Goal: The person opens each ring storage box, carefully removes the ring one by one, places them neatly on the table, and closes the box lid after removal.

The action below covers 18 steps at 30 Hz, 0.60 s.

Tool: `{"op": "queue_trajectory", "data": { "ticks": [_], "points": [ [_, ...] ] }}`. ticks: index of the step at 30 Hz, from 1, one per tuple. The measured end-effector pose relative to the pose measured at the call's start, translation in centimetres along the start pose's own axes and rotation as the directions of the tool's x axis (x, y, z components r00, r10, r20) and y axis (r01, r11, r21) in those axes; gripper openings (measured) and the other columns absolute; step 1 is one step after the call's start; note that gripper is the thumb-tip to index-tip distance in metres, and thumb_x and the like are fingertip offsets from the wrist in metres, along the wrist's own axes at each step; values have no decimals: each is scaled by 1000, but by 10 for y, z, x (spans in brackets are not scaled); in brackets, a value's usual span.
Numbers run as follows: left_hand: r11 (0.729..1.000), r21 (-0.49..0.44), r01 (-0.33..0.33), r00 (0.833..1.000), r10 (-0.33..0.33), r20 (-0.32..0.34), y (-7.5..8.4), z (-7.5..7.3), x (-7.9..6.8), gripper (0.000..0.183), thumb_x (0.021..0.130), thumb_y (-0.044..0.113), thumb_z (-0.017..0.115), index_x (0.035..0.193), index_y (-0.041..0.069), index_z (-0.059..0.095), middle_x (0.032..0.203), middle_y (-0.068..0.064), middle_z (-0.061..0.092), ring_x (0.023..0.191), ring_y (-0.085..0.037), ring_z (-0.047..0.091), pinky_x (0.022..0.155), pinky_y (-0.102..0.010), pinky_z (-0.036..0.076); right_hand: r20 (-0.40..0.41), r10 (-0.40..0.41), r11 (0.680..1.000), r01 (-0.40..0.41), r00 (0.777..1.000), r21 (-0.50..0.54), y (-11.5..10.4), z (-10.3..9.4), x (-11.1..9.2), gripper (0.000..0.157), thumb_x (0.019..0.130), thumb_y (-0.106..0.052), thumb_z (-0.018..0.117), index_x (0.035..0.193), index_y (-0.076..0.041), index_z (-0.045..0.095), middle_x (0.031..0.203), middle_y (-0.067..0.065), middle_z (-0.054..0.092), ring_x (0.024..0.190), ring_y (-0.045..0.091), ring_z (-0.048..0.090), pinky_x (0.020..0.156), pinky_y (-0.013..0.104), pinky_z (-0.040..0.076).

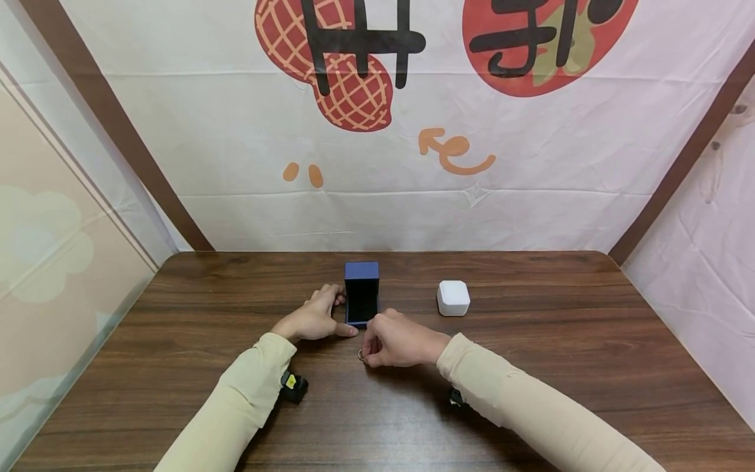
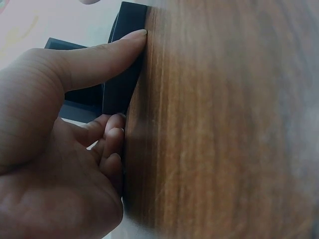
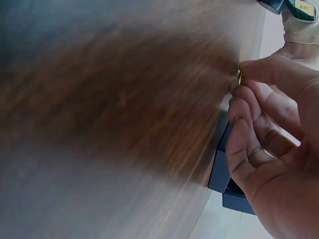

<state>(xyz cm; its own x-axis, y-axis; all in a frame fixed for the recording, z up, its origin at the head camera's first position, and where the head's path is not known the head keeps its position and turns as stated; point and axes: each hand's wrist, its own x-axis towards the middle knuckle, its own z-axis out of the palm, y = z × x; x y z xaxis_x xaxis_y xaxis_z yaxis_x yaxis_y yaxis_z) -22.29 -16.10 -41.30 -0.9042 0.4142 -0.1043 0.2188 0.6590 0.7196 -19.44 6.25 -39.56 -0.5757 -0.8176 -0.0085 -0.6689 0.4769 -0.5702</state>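
Observation:
A blue box point(image 1: 362, 270), the size and shape of a ring box, stands on the table with its lid up and its dark inside facing me. My left hand point(image 1: 312, 320) holds it from the left: the thumb lies along the front and the other fingers are bent at the side, as the box point(image 2: 122, 92) in the left wrist view shows. Just in front of the box, my right hand point(image 1: 398, 339) pinches a small metal ring point(image 1: 360, 354) between thumb and fingertips. In the right wrist view only an edge of the ring point(image 3: 238, 77) shows.
A white box point(image 1: 453, 298) with rounded corners stands to the right of the blue one. The dark wooden table point(image 1: 560, 314) reaches back to a printed cloth wall point(image 1: 236, 144). Each wrist carries a small black device, such as the left wrist camera point(image 1: 295, 388).

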Motion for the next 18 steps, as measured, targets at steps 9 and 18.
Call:
{"op": "queue_trajectory", "data": {
  "ticks": [9,18],
  "points": [
    [1000,0,4,1000,-4,5,-1,1,0,78,80,28,87,137,-4,45,129,-18,48,122,-37,39,105,-64,25,-53,-12,997,17,999,81,4,-3,-3,7,86,-6,79,85,-12,78,79,-12,65,68,-4,61,64,17,52],
    [1000,10,4,1000,-4,7,-1,1,0,82,80,29,87,140,-6,43,130,-19,48,123,-38,39,106,-63,25,-187,14,996,2,982,85,18,-15,-5,5,85,-11,81,89,-10,78,80,-9,68,72,-1,62,67,20,53]
  ]
}}
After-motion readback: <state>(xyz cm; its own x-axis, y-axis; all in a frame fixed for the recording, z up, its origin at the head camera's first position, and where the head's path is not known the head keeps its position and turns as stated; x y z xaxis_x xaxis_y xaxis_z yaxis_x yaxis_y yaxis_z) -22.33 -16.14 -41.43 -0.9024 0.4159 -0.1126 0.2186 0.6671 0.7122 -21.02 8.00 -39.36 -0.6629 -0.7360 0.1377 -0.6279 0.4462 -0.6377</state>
